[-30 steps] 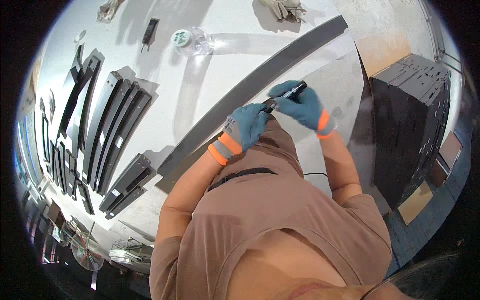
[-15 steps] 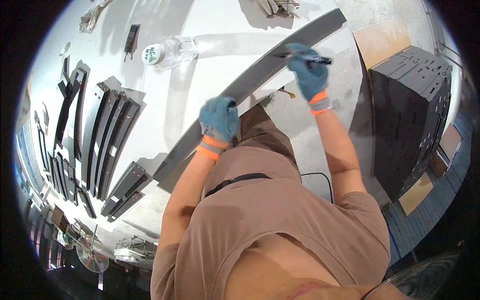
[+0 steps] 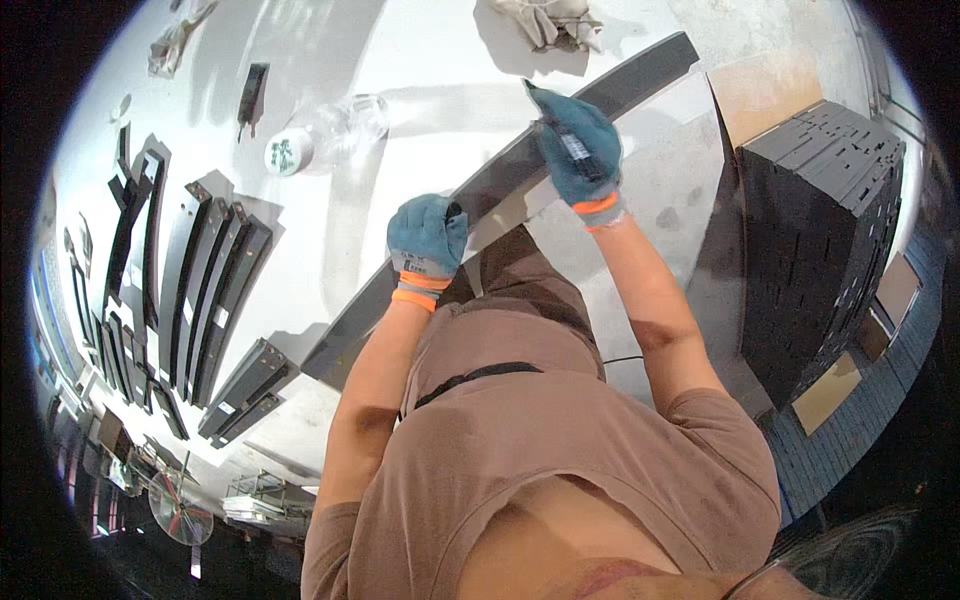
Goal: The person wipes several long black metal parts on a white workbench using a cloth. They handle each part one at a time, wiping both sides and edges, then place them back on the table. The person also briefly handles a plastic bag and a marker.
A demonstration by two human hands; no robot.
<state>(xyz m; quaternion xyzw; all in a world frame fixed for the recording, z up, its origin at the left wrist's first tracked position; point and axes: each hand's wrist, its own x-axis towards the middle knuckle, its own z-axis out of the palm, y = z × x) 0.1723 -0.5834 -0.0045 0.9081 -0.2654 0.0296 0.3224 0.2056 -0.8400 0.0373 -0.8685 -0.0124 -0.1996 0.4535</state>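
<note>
A long dark grey bar (image 3: 630, 78) lies slantwise in front of me, its far end up to the right. My left hand (image 3: 428, 238), in a blue-grey glove with an orange cuff, is closed round the bar near its middle. A small black piece shows at that hand's fingers; I cannot make out what it is. My right hand (image 3: 580, 150), gloved alike, is closed on a black marker pen (image 3: 578, 155) with a pale label. It is over the bar's upper half, the pen lying along the palm; the pen's tip cannot be made out.
A clear plastic bottle (image 3: 355, 122) with a white cap lies on the white table (image 3: 300, 225). Beyond it are a black tool (image 3: 252, 98) and a crumpled cloth (image 3: 550, 22). Several dark bars (image 3: 205, 290) lie at left. A big stack of dark pieces (image 3: 815, 240) stands at right.
My right hand has moved left, and the pen has turned from lying crosswise to pointing steeply up and down. My left hand still grips the bar, and the view has shifted a little.
</note>
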